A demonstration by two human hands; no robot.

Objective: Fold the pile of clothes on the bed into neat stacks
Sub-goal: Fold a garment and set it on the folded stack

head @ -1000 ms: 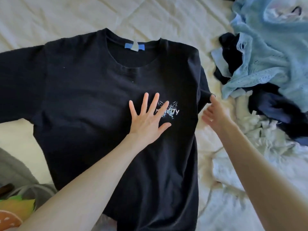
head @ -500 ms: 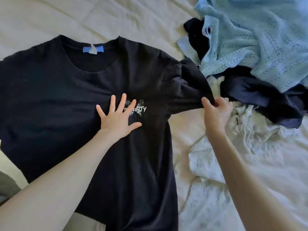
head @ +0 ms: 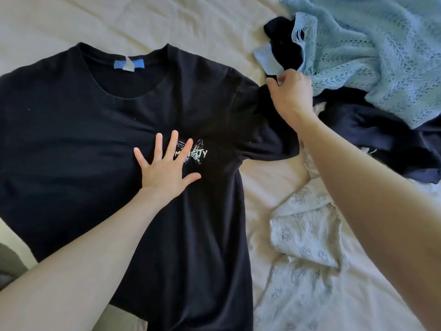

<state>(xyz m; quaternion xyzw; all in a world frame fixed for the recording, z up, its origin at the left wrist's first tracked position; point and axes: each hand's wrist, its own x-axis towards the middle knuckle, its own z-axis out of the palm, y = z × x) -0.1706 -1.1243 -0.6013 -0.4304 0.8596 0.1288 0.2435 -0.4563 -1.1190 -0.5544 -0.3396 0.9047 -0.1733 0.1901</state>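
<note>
A black T-shirt (head: 83, 144) with a blue neck label and a small white chest print lies spread face up on the bed. My left hand (head: 165, 167) presses flat on its chest, fingers spread, partly over the print. My right hand (head: 291, 94) pinches the edge of the shirt's right sleeve (head: 262, 137) and holds it stretched out toward the upper right. The unfolded pile lies at the right: a light blue knit (head: 372, 51), a dark navy garment (head: 381, 139) and a white printed garment (head: 307, 237).
The cream bedsheet (head: 143, 17) stretches across the top and between the shirt and the pile. A grey object (head: 9, 261) shows at the lower left edge. Another black piece (head: 284, 41) sticks out from under the blue knit.
My right hand took hold of the shirt's right sleeve and pulled it out and up toward the pile. My left hand stayed pressed on the chest. The view shifted.
</note>
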